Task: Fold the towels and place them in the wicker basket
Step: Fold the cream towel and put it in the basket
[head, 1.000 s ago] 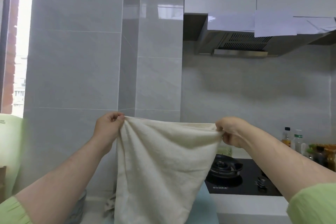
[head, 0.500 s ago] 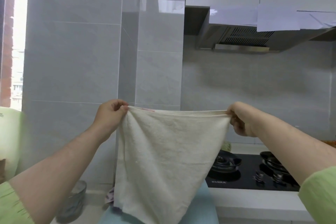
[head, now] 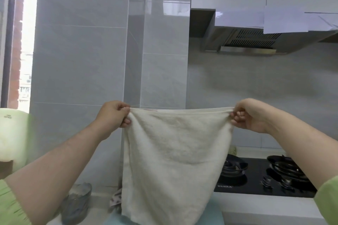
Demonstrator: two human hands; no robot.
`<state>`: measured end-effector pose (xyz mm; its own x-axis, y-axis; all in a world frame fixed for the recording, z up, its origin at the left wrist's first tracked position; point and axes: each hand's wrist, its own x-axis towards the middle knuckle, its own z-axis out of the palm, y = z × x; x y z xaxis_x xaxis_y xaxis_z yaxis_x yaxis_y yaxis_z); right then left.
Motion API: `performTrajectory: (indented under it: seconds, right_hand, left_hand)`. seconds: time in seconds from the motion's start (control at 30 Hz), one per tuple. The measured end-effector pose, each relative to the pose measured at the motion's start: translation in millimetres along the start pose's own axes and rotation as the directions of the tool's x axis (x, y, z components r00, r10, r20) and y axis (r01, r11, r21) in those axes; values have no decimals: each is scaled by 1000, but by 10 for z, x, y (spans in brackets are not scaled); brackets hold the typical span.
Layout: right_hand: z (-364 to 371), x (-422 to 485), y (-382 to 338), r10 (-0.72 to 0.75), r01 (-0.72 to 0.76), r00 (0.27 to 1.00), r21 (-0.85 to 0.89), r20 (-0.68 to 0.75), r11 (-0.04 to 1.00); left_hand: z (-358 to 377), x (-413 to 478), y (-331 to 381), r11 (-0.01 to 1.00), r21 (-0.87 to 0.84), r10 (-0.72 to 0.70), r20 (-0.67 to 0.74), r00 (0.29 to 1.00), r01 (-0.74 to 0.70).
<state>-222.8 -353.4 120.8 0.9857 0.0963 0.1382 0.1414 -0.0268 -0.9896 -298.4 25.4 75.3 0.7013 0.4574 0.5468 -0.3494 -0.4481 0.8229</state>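
Head view: pinched towel (head: pixel 173 160) top corners in left hand (head: pixel 114 115) and right hand (head: pixel 250 116); judged soft, light, limp.

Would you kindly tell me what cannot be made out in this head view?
Head view:
- Wicker basket: nowhere in frame.
- Towel: bottom edge cut off by the frame's lower edge.
- Patterned cloth: mostly hidden behind the towel.
- Hob: left burner partly hidden by the towel.

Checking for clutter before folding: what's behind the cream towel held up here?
Around the towel you can see a patterned cloth lower left, something pale blue below, and the black hob on the right. Whatever sits directly behind is covered.
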Motion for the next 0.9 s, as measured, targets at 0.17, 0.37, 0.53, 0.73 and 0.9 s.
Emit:
performTrajectory:
  seconds: [0.17,0.37,0.53,0.73,0.9]
  right_hand:
    - [-2,-44,66,-263,249,965,-317,-3,915]
    - [45,-146,123,-410,385,909,-226,-76,895]
    - [75,-354,48,-489,440,857,-263,-163,859]
    - [76,-445,204,-515,406,832,-406,-207,819]
    - [113,-363,654,-419,294,887,-460,-196,838]
  left_hand:
    - [-101,-19,-5,1000,-11,23,-21,1000,-23]
    - [-162,-198,110,992,61,112,-83,990,-107]
    - [-267,-340,304,996,-69,60,-48,997,-63]
    - [-273,-554,316,990,74,125,-109,986,-117]
    - [-179,-738,-115,996,75,67,-136,988,-57]
